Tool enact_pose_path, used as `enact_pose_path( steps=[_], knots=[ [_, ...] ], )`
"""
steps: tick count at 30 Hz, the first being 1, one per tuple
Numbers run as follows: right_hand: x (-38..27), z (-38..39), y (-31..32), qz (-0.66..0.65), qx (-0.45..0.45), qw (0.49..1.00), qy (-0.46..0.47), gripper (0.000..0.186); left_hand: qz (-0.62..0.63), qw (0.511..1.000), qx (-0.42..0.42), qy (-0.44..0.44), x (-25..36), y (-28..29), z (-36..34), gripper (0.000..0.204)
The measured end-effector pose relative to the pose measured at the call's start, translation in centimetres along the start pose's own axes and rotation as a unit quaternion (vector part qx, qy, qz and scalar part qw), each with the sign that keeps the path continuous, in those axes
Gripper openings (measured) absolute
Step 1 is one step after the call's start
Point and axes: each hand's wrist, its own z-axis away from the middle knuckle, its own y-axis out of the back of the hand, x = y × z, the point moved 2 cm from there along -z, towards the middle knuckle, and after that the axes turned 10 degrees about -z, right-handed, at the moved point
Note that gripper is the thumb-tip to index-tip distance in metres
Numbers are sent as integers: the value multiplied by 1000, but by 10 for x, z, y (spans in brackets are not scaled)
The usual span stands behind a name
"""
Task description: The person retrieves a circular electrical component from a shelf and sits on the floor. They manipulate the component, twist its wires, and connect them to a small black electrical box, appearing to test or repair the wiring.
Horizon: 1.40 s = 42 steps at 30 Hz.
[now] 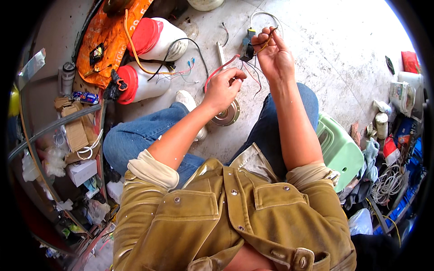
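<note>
My right hand (276, 61) is raised palm up, its fingers pinching thin yellow and dark wires (267, 41). Just left of those fingers is a small grey-blue device with yellow and black parts (248, 41). A grey cable (266, 13) loops above it. My left hand (224, 89) is curled, fingertips pressed toward the thumb; whatever is between them is hidden. Past its knuckles runs a thick red cable (224, 66). Thin red and black wires (254, 74) dangle between the two hands. Below my left hand, a round metal disc (227, 114) lies on the floor between my legs.
Two white containers with red lids (147, 37) stand at left beside an orange sack (97, 56). Black and orange cables with blue-tipped ends (191, 62) cross there. A green plastic stool (340, 151) is by my right thigh. Clutter and coiled cable (388, 183) line the right.
</note>
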Motion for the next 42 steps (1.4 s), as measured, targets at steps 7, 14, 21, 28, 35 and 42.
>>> enact_pose_path(
  steps=[7, 14, 21, 28, 35, 42],
  knots=[
    [4, 4, -4, 9, 16, 1000, 10, 19, -84, 996, -1, -16, 7, 1, 0, 15],
    [3, 3, -1, -11, 31, 999, 12, 23, -237, 968, 36, -73, 7, -13, 3, 15],
    [2, 3, -1, -19, 20, 1000, -2, 12, -128, 991, 12, -39, 6, -22, 1, 15],
    [6, 2, -4, 9, 16, 999, -49, 15, -65, 997, 46, 9, 3, -19, 2, 13],
    [13, -1, -11, 2, 93, 994, -50, 13, -430, 848, 156, -266, 21, -13, 0, 13],
    [13, -2, -12, -24, 62, 996, -61, 15, -455, 782, 155, -397, 31, -13, -5, 11]
  ],
)
